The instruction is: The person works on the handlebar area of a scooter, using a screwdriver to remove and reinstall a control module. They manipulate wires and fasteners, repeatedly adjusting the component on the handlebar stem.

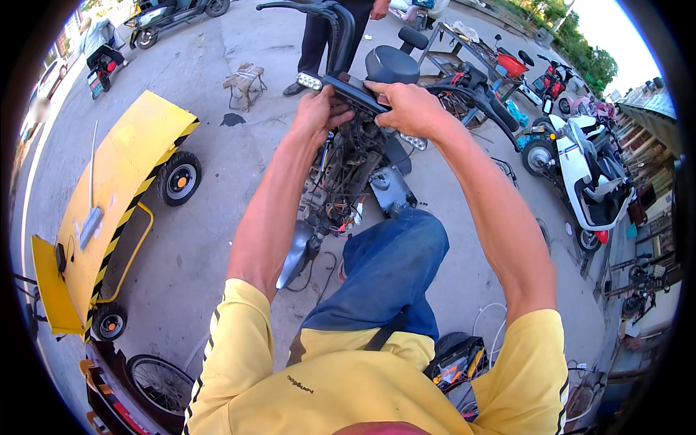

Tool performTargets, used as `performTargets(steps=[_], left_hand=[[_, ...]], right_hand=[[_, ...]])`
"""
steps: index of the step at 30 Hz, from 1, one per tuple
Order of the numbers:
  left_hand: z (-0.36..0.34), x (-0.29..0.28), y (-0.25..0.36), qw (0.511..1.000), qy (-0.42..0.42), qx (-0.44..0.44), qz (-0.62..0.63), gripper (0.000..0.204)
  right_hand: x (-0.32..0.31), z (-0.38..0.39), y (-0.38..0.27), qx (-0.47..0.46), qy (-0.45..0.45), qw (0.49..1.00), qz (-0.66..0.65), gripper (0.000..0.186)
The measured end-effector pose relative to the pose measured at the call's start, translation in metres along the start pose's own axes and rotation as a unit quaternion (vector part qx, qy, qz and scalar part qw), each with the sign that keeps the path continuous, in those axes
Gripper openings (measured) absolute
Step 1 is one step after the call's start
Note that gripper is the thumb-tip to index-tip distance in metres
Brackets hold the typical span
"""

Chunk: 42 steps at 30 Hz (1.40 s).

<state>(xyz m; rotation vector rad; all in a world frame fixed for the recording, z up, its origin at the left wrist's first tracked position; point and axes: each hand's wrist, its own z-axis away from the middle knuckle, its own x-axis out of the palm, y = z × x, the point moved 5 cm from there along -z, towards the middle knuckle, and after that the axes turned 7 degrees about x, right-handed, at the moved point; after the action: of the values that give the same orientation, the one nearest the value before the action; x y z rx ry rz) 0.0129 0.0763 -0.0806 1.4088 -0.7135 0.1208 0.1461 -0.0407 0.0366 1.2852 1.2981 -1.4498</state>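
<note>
Out in front of me a black light bar [355,93] lies at a slant, with a clear lamp [309,81] at its left end and another clear lamp [413,141] at its lower right. My left hand [317,114] is closed on its left part, fingers curled at the near edge. Thumb and fingers of my right hand [407,105] grip its right part from above. Beneath it spreads a stripped scooter frame [341,167] with bare wires and connectors [348,212]. The undersides of both grips are hidden.
A person in dark trousers [337,36] stands just beyond. At left is a yellow cart [123,181] with a broom [91,226] on it. A folding stool [245,85] stands behind. White scooter [591,170] at right; a tool bag [464,362] sits beside me.
</note>
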Motion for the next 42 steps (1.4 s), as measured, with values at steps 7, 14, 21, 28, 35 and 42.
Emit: performTargets(steps=[7, 14, 21, 28, 35, 42], left_hand=[[-0.01, -0.005, -0.009, 1.0, -0.013, -0.025, -0.003, 0.031], [-0.005, -0.005, -0.01, 1.0, -0.008, 0.0, 0.024, 0.028], [-0.006, -0.005, -0.014, 1.0, -0.001, -0.015, 0.014, 0.031], [0.004, 0.0, -0.01, 1.0, -0.011, 0.0, 0.01, 0.032], [0.0, -0.002, -0.008, 1.0, -0.02, -0.014, -0.003, 0.03], [-0.002, -0.001, -0.011, 0.999, -0.022, -0.024, 0.013, 0.028]], right_hand=[[0.019, -0.011, 0.016, -0.024, -0.02, 0.997, -0.075, 0.082], [0.011, -0.013, 0.008, -0.042, -0.035, 0.995, -0.082, 0.084], [0.001, -0.01, -0.005, -0.012, -0.062, 0.997, -0.05, 0.076], [0.011, -0.006, 0.016, -0.003, -0.033, 0.992, -0.119, 0.078], [0.013, -0.003, 0.011, 0.005, -0.008, 0.997, -0.078, 0.078], [0.009, -0.006, 0.005, 0.035, -0.06, 0.996, -0.053, 0.08]])
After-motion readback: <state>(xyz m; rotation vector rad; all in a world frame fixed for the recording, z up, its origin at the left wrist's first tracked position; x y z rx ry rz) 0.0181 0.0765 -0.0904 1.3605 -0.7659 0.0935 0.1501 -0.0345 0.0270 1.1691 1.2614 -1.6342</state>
